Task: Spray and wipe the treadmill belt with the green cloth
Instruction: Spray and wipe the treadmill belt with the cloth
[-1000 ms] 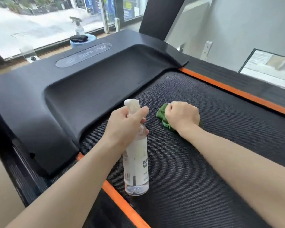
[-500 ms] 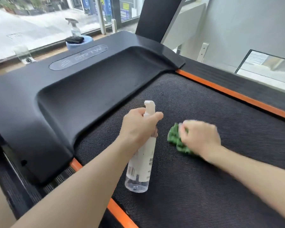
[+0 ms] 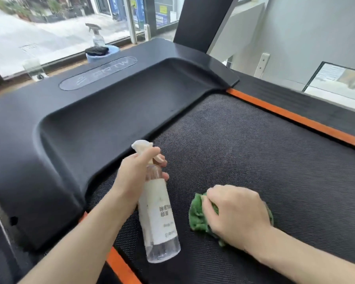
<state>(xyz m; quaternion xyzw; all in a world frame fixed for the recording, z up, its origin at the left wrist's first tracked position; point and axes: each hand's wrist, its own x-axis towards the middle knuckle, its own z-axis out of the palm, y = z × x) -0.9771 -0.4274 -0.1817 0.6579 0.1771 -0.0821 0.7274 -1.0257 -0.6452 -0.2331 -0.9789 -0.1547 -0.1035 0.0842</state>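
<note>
The black textured treadmill belt fills the middle and right of the head view. My left hand grips a clear spray bottle by its neck, with the white nozzle pointing away over the belt. A bunched green cloth lies on the belt to the right of the bottle. My right hand holds the cloth, its fingers curled over it and pressing it down onto the belt. Most of the cloth is hidden under that hand.
The black motor cover rises at the belt's front. Orange strips edge the belt on both sides. Behind the cover stands a blue bucket with a dark cloth and a second spray bottle by the window. An upright post stands behind.
My right hand has dragged the green cloth toward me and to the right across the belt. My left hand with the bottle has stayed near the belt's left edge.
</note>
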